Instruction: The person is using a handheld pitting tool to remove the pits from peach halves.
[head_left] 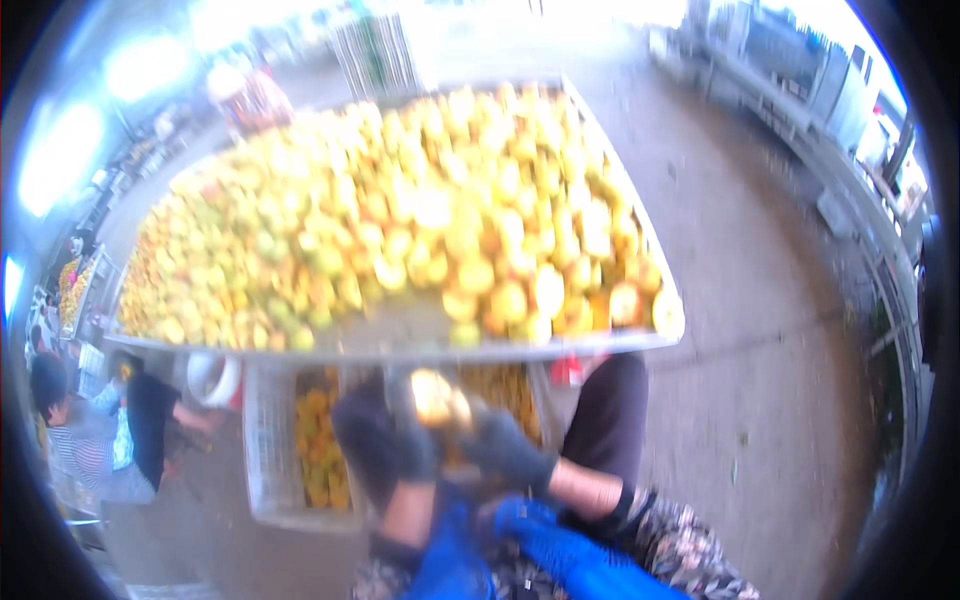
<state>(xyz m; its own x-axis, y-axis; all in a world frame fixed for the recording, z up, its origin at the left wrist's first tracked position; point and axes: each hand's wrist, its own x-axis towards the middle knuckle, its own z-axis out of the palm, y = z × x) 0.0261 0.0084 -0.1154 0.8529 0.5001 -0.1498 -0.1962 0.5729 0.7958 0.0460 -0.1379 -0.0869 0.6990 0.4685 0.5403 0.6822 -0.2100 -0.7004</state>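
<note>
The picture is blurred. My left hand [400, 440] and my right hand [505, 445], both in dark gloves, meet just below the near edge of a big sorting table. Between them they hold one yellow-orange fruit [437, 397]. The table [560, 347] is a wide metal tray heaped with several yellow and orange fruits [440, 220]. A blue garment or apron [530, 550] covers my lap below the hands.
A white crate [262, 440] with orange fruit stands under the table at my left. A person in a striped top [85, 440] crouches at far left. Grey concrete floor spreads to the right, with metal racks [800, 80] along the far right wall.
</note>
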